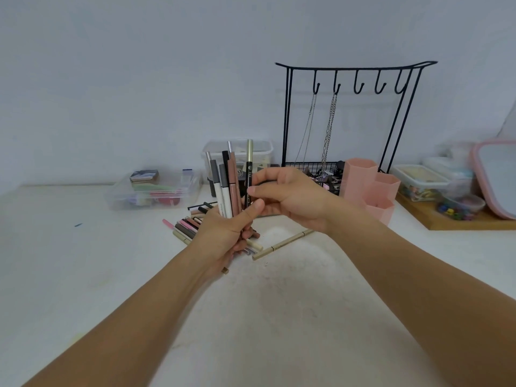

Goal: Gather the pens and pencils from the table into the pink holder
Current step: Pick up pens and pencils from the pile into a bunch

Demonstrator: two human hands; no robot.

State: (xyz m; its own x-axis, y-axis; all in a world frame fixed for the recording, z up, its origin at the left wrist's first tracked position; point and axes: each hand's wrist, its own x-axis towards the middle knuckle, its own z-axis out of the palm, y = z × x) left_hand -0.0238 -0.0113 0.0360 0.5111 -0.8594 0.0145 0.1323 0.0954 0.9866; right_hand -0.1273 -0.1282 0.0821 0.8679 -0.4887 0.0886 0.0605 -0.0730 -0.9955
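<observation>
My left hand (227, 233) grips an upright bunch of pens and pencils (226, 185) above the white table (279, 317). My right hand (287, 196) pinches a black pen with a gold cap (249, 169) beside that bunch, with its fingers curled round the barrel. Several more pens and pencils (187, 226) lie in a pile on the table under my left hand. A long beige pencil (282, 244) lies alone to the right of the pile. The pink holder (368, 188), made of hexagonal cups, stands to the right behind my right hand.
A black wire jewellery stand (351, 118) with chains rises behind the holder. Clear plastic boxes (156, 191) sit at the back left and back centre. At the right, a wooden tray (460, 222) carries small containers and a pink-framed mirror (497, 177).
</observation>
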